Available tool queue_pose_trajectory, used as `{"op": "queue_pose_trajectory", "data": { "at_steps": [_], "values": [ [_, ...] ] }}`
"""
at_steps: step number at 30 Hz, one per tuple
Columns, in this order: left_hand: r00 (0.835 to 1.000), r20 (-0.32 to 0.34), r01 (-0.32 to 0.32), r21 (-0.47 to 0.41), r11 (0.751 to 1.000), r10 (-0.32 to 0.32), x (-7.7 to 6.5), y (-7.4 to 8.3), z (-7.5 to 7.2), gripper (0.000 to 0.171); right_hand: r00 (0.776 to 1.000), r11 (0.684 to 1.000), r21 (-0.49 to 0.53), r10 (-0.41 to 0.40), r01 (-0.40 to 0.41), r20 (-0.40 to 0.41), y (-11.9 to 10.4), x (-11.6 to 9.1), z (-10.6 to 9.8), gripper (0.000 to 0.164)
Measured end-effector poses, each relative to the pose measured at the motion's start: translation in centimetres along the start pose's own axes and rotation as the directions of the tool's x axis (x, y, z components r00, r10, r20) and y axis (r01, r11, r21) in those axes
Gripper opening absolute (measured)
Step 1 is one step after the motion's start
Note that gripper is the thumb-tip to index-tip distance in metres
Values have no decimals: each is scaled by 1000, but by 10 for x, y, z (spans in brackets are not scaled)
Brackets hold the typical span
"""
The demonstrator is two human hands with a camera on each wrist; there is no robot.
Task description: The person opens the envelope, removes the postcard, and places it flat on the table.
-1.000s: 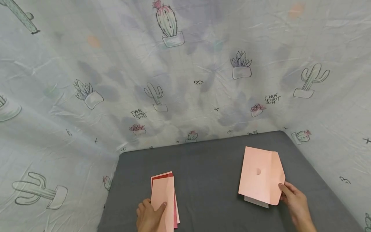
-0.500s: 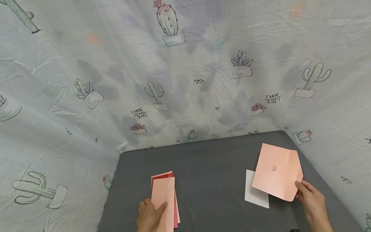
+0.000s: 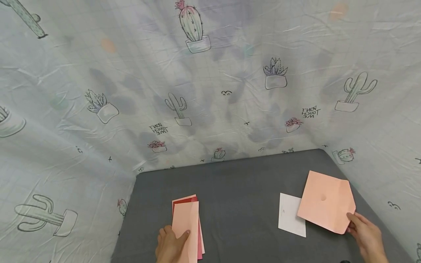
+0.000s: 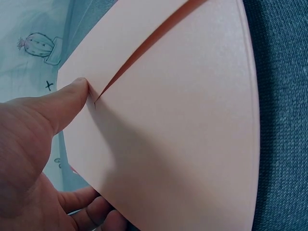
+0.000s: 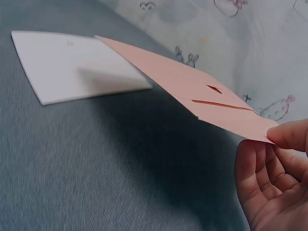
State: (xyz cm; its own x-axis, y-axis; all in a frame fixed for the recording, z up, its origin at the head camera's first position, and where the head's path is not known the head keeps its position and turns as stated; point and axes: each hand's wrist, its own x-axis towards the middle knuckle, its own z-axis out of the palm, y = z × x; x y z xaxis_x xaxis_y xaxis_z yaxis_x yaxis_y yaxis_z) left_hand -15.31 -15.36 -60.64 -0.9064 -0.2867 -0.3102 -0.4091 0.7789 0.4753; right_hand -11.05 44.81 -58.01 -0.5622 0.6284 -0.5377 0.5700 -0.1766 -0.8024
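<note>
Peach envelope pinched in right grip, left grip clamped on paper stack, white card illegible

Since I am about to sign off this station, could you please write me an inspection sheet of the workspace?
Surface: dark grey table, covered in cloth.
Job's things: pink envelope, held above the table on the right; white card, lying to its left with faint print; stack of pink and red paper pieces on the left.
Clutter: small dark object at the head view's bottom edge, too cut off to identify.
Hands: left hand grips the stack, thumb on top; right hand pinches the envelope's flap end.
Cables: nothing seen.
Surroundings: pale sheet printed with cacti, behind and at both sides.
</note>
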Motion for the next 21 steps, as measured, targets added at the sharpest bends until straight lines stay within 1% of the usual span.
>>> {"op": "queue_pose_trajectory", "data": {
  "at_steps": [3, 7, 14, 19, 21],
  "values": [
    [1000, -7, -5, 4, 1000, 6, 0, -1, 1, 89, 1000, 1000, -28, -4, 4, 0, 7, 6, -2, 67],
    [1000, -7, 1, -1, 1000, -1, 0, -1, 1, 90, 1000, 998, -64, -10, 9, -12, 13, 11, -1, 65],
    [1000, 15, 10, -5, 1000, -10, 1, -2, 1, 96, 1000, 992, -122, -19, 17, -17, 20, 15, -1, 65],
    [1000, 21, 14, -1, 1000, -14, 2, -2, 2, 98, 999, 988, -151, -11, 4, -50, 26, 20, 0, 63],
    [1000, 18, 10, 2, 1000, -10, 3, -3, 2, 98, 998, 984, -179, -15, 4, -64, 28, 22, 0, 62]
  ]
}}
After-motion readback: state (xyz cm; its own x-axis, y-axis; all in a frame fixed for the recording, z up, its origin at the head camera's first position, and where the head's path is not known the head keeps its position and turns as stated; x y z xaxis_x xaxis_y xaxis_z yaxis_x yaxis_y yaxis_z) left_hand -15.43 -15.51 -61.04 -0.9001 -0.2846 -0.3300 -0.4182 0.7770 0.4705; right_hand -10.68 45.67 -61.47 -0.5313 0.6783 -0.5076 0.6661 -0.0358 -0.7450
